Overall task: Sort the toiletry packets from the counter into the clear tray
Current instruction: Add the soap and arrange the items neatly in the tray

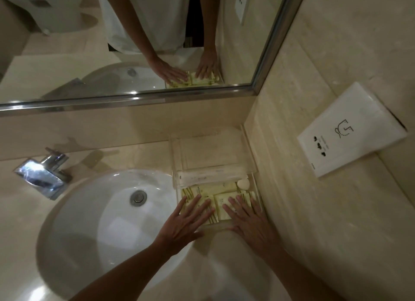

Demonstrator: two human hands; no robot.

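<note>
Head view: toiletry packets (221, 203) are laid inside the clear tray (256, 166) beside the sink (94, 215). Left hand (186, 222) and right hand (249, 220) are pressed flat on them, fingers extended, nothing grasped.

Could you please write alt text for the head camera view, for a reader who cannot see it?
Both hands, left hand and right hand, lie flat on yellow toiletry packets in a clear tray beside a white sink. A mirror above reflects them.
</note>
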